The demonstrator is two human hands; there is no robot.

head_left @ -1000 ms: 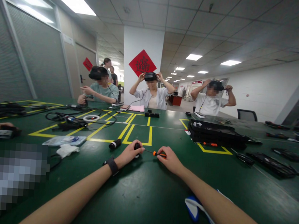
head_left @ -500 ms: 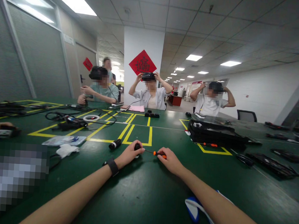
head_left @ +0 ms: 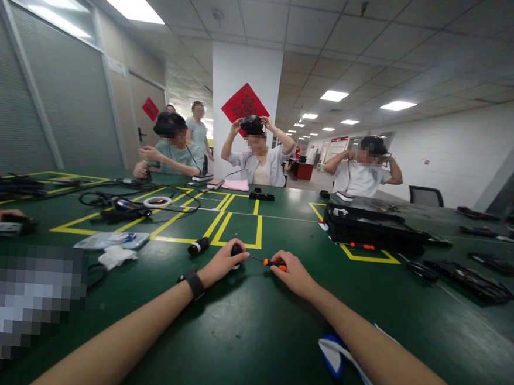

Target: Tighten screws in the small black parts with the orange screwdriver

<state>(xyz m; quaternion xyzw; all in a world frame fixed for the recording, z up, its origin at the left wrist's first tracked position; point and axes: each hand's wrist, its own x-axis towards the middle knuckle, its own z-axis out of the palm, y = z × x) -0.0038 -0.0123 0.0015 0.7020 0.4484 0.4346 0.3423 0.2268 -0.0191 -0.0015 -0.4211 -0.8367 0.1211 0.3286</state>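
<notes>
Gripping the screwdriver by its handle, right of the black part, the right hand is nearer it. Its shaft runs crosswise toward the black part, clasped by the left hand. Hands apart; tip contact unclear.

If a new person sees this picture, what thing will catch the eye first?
Probably the big red diamond sign on the white pillar facing the camera. Next, three seated people across the green table wear black headsets. Nearer, at the centre, the right hand holds an orange-and-black screwdriver.
</notes>
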